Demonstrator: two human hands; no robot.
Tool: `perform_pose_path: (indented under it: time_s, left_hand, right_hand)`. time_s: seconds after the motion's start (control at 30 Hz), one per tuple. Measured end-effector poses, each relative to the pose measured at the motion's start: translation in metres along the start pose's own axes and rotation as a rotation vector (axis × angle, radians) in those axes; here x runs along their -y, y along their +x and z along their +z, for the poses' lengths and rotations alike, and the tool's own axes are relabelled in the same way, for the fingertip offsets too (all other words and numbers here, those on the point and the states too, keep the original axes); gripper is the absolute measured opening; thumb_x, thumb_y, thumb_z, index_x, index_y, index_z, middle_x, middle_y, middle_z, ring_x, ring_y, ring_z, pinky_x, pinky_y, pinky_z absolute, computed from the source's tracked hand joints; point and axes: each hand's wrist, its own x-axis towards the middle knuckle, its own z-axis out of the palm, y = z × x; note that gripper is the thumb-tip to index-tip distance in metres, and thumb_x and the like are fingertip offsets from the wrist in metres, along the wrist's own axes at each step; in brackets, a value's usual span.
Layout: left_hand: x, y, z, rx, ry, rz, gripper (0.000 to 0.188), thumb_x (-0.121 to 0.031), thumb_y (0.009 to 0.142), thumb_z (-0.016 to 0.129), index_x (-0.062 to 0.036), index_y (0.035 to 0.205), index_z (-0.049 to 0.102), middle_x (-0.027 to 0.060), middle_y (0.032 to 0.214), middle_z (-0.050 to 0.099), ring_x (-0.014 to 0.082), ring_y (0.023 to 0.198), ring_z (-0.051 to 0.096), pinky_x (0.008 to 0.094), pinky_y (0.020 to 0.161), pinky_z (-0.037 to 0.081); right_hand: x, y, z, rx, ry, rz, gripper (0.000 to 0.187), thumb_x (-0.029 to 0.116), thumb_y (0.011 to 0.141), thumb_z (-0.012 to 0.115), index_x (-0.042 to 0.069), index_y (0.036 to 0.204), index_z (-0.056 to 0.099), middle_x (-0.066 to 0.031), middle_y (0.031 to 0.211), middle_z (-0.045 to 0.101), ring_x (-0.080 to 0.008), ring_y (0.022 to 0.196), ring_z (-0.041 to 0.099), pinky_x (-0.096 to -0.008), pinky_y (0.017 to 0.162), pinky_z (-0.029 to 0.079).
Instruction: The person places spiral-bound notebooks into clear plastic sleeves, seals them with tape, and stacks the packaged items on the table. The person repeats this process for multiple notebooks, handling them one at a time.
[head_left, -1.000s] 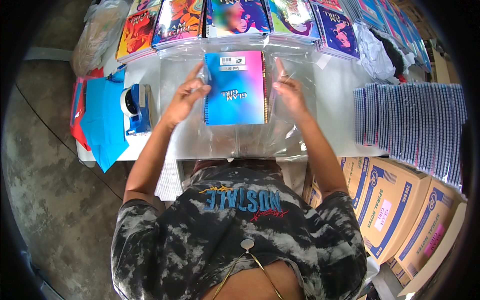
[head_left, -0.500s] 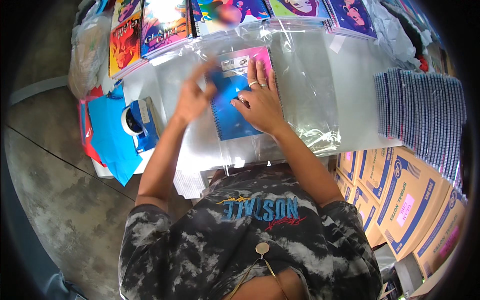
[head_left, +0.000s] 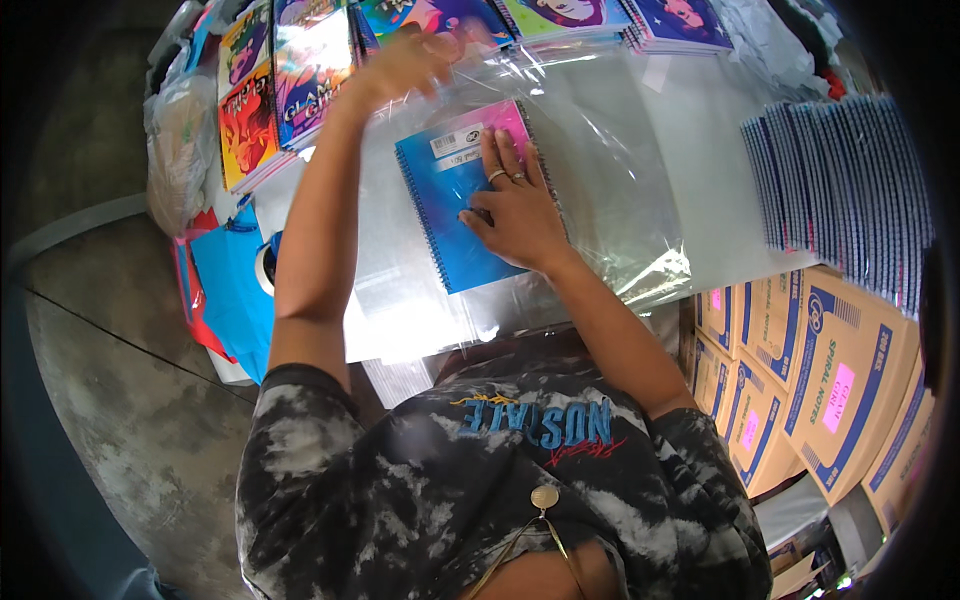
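Right hand (head_left: pixel 515 205) flat, fingers spread, pressing blue-pink notebook (head_left: pixel 460 200) under it. Left hand (head_left: pixel 410 62) raised beyond notebook, pinching edge of clear plastic bag (head_left: pixel 610 150). Notebook stack (head_left: pixel 840 190) well right of hands.

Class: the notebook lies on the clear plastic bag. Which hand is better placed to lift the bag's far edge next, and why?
Left. The left hand is raised at the far edge of the bag, while the right hand lies flat on the notebook, pinning it down.
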Motion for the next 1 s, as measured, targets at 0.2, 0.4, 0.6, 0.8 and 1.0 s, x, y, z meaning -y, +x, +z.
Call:
perform_pose_path:
  time_s: [0.2,0.4,0.6,0.8,1.0]
  left_hand:
    - [-0.080,-0.027,0.014,-1.087,0.474,-0.507,0.024,-0.017,0.084,0.058,-0.0004,0.101,0.059,0.0076,0.072,0.064,0.0202,0.065,0.059,0.0299,0.061,0.047]
    - [-0.055,-0.115,0.157,-0.529,1.002,-0.596,0.058,-0.029,0.090,0.047,-0.0015,0.138,0.027,0.0195,0.144,0.025,0.0393,0.133,0.020,0.0508,0.105,0.020]
    - [-0.049,-0.104,0.183,-0.486,0.986,-0.661,0.055,-0.031,0.094,0.032,-0.0008,0.139,0.024,0.0139,0.149,0.014,0.0344,0.138,0.005,0.0542,0.107,0.001]
    - [-0.059,-0.104,0.194,-0.518,1.045,-0.720,0.057,-0.032,0.092,0.034,-0.0015,0.140,0.023,0.0151,0.148,0.016,0.0372,0.137,0.006,0.0578,0.106,0.002]
    - [-0.116,-0.156,0.271,-0.258,0.581,-0.169,0.081,-0.040,0.075,0.063,-0.0002,0.137,0.028,0.0214,0.145,0.016,0.0380,0.135,0.014,0.0512,0.107,0.015]
  right_hand:
    - [0.000,0.000,-0.001,-0.027,0.027,-0.007,0.027,0.030,0.080,0.058,0.007,0.069,0.066,-0.0190,0.145,0.024,-0.0323,0.137,0.012,-0.0480,0.110,0.005]
    - [-0.005,0.002,0.004,-0.052,0.070,-0.025,0.027,0.027,0.082,0.051,0.006,0.074,0.068,-0.0227,0.141,0.029,-0.0365,0.135,0.017,-0.0486,0.110,0.003]
    - [-0.001,0.013,0.004,-0.007,0.151,-0.172,0.034,0.024,0.084,0.046,-0.002,0.076,0.066,-0.0307,0.137,0.029,-0.0433,0.132,0.019,-0.0555,0.107,0.005]
    - [-0.007,0.040,-0.008,0.468,0.027,-0.201,0.035,0.027,0.080,0.047,0.000,0.069,0.067,-0.0255,0.145,0.016,-0.0377,0.137,0.003,-0.0550,0.107,0.000]
    - [-0.005,0.058,-0.023,0.796,0.017,-0.109,0.031,0.032,0.073,0.054,0.007,0.065,0.068,-0.0160,0.150,0.001,-0.0303,0.139,-0.007,-0.0509,0.109,-0.004]
